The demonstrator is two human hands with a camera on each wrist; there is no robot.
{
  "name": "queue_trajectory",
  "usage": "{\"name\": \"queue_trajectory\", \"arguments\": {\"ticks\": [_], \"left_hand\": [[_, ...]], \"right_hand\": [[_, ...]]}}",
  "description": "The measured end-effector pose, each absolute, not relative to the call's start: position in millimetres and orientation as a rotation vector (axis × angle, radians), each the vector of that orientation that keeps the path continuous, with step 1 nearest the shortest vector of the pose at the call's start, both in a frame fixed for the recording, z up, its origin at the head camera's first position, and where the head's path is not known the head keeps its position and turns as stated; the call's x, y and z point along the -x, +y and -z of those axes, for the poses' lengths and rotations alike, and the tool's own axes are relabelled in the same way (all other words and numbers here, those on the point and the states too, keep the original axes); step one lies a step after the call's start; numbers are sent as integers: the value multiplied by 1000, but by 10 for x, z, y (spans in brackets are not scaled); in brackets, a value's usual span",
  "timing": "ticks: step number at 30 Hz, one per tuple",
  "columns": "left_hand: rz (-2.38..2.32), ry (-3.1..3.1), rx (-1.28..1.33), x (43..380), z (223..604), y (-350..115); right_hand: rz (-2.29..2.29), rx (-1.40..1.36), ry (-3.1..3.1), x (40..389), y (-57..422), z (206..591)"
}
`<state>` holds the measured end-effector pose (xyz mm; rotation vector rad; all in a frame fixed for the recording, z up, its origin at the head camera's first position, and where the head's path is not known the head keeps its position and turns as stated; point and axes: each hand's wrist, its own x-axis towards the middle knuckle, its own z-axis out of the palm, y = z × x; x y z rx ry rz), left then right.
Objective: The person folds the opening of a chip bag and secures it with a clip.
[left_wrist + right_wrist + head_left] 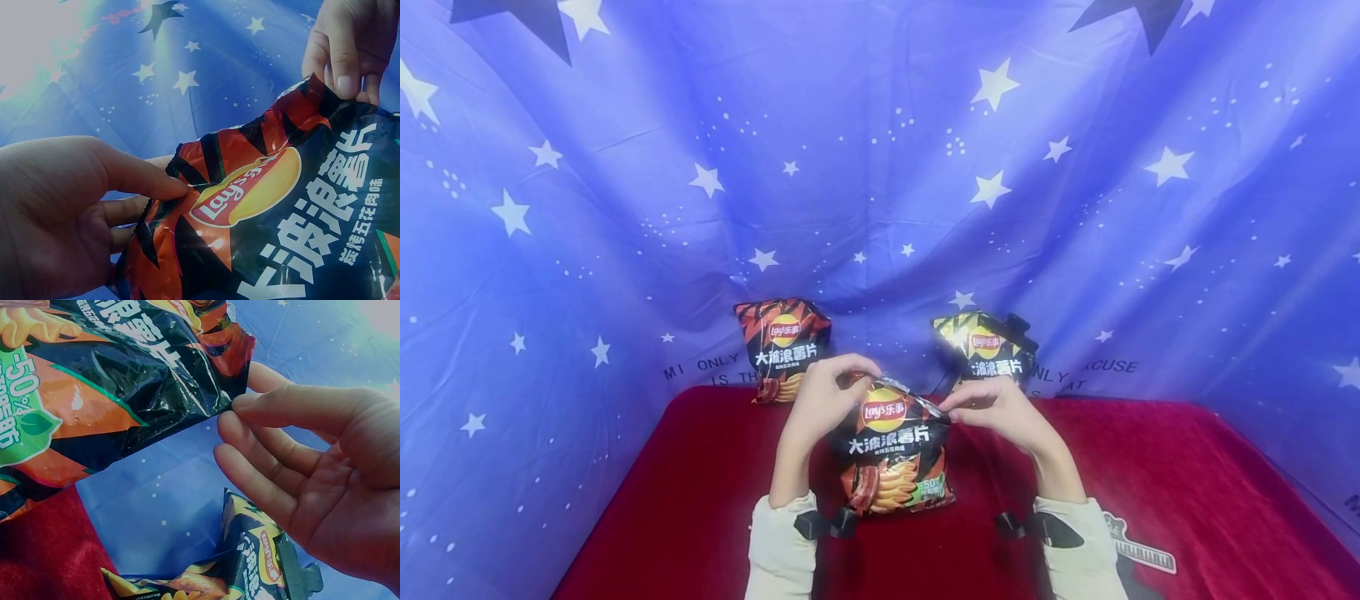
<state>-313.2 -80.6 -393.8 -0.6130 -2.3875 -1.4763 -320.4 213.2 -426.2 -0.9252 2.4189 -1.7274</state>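
Observation:
A red-and-black bag of potato chips [891,454] is upright over the front middle of the table, its printed face toward me. The left hand [829,392] pinches its upper left edge, and in the left wrist view the thumb [147,175] lies on the front of the bag. At the upper right corner, the right hand [1000,412] pinches the foil between thumb and fingers. Creases run from that corner in the right wrist view, where the hand [325,456] is seen from its palm side. The bag's top edge is wavy.
A second red chip bag [782,350] stands at the back left of the red cloth-covered table [715,492]. Back right is a yellow-and-black chip bag [988,350] with a black clip [297,569] on it. A piano-key-patterned piece [1142,550] lies by the right sleeve. A blue starry curtain [865,167] hangs behind.

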Motion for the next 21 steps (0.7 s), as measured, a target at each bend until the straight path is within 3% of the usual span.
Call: {"name": "queue_trajectory", "arguments": {"ticks": [21], "left_hand": [[1416, -2438, 752, 3110, 3921, -811]], "right_hand": [[1683, 1031, 2357, 3224, 2144, 4274]]}}
